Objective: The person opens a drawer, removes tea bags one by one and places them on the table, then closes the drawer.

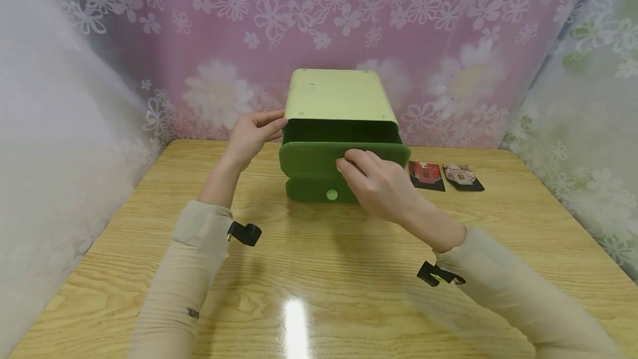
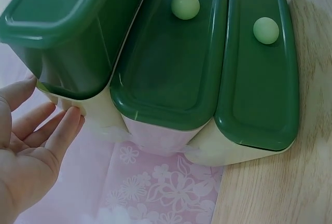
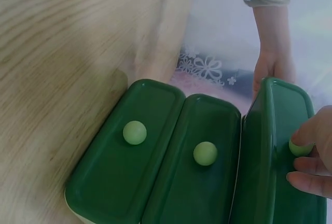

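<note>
A small cabinet [image 1: 339, 93] with a pale green body and dark green drawers stands at the back of the table. Its top drawer [image 1: 309, 158] is pulled partway out, with a dark gap showing behind its front. My right hand [image 1: 381, 186] pinches that drawer's round, light green knob [image 3: 299, 150]. The straight fingers of my left hand [image 1: 251, 140] rest against the cabinet's left side near its upper front edge. The middle drawer [image 2: 166, 73] and the bottom drawer [image 2: 261, 84] are closed, each with a round knob.
To the right of the cabinet, a red picture card [image 1: 426, 175] and a pale picture card [image 1: 463, 177] lie on the wooden table [image 1: 349, 276]. A pink flowered curtain [image 1: 319, 21] hangs close behind, with pale curtains at both sides.
</note>
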### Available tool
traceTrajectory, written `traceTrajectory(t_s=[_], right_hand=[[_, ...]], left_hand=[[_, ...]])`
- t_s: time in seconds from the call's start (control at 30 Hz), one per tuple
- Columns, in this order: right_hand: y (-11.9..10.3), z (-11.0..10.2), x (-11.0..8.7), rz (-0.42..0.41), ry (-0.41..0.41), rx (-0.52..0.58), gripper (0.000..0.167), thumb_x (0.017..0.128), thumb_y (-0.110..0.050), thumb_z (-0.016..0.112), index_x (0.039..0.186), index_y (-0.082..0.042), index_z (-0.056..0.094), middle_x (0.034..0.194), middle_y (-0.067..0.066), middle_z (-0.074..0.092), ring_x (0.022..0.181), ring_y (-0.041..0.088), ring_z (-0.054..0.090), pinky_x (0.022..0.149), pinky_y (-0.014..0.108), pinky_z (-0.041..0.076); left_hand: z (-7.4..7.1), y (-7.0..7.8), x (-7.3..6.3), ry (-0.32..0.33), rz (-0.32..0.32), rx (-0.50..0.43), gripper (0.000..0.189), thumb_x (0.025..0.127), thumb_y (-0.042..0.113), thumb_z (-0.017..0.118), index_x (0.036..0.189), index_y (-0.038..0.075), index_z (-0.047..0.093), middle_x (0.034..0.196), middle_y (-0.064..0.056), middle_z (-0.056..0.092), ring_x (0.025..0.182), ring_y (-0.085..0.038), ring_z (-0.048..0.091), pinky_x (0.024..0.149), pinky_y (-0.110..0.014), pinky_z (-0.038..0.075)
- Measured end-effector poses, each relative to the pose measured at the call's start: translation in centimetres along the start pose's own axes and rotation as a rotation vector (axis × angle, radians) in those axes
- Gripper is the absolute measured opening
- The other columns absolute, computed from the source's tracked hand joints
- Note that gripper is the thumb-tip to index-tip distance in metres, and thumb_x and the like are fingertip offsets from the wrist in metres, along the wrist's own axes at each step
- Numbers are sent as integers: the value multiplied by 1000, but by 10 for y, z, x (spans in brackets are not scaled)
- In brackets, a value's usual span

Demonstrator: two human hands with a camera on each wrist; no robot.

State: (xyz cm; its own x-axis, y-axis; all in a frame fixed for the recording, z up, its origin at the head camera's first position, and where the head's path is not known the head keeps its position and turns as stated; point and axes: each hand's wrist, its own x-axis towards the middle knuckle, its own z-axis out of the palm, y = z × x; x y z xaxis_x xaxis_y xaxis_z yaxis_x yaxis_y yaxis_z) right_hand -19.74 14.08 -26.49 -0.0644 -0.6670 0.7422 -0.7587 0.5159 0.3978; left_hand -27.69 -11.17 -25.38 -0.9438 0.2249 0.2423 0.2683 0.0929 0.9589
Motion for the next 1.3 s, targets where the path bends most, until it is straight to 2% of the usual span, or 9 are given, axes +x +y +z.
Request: traceTrajectory(t_s=[0.13,0.37,0.57,0.8,1.3], right_hand=[[6,4,1,11,-40,-5,17,93,0,49,94,5,65,90,18,58,67,30,58,37,34,47],[19,14,2,17,-52,-17,10,84,4,62,94,5,66,89,18,57,65,28,57,34,32,43],[27,21,5,41,-67,-27,10,84,4,64,93,4,65,89,17,57,67,28,58,34,33,42],[30,25,11,92,-122,-7,9,85,4,62,93,2,65,89,16,55,67,26,56,33,29,35],[36,29,13,135,-175,-3,10,86,4,60,95,3,64,92,17,55,69,27,57,36,32,42]], left_hand=[[-1,1,-1,5,-16,19,43,92,22,61,130,3,54,136,-12,48,114,-27,54,95,-34,48],[-1,2,-1,6,-22,26,44,91,24,62,130,5,54,136,-11,48,112,-28,56,97,-37,47],[-1,2,0,-2,3,18,43,92,22,61,129,2,55,135,-11,49,115,-25,54,94,-33,49],[-1,0,1,0,13,2,40,92,20,60,128,1,56,134,-12,50,117,-23,52,92,-31,50],[-1,0,0,3,21,-45,41,95,20,56,127,-6,53,135,-17,47,113,-29,55,92,-32,50]])
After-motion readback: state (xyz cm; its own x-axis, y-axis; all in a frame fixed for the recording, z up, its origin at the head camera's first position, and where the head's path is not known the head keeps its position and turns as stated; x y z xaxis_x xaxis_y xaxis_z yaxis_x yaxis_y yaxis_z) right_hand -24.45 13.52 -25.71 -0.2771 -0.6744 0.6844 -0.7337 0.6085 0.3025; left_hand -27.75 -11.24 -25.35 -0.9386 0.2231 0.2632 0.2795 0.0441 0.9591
